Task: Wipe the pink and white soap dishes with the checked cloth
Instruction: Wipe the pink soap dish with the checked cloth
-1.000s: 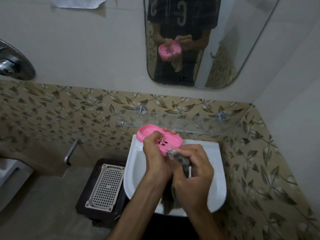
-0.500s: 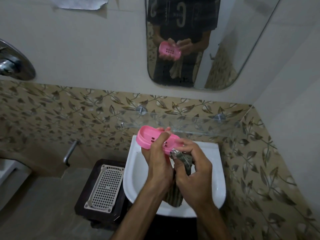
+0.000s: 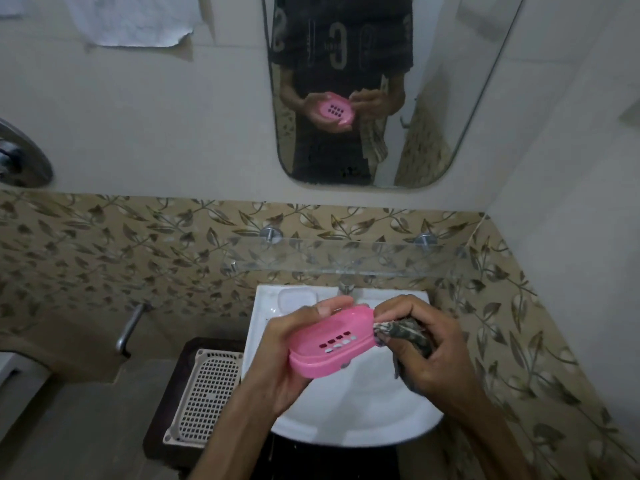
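Starting at the left edge, a chrome wall fitting sits on the plain wall above the leaf-patterned tiles, and lower down a white perforated tray lies on a dark stool just beside the white washbasin. Over the basin, the left hand cradles the pink soap dish from beneath, fingers curled round its far rim, drain holes facing up. A white soap dish rests on the basin's back ledge, left of the tap. At the pink dish's right end, the right hand pinches the bunched checked cloth against the rim. Above, a glass shelf spans the tiles, and the mirror reflects both hands and the dish.
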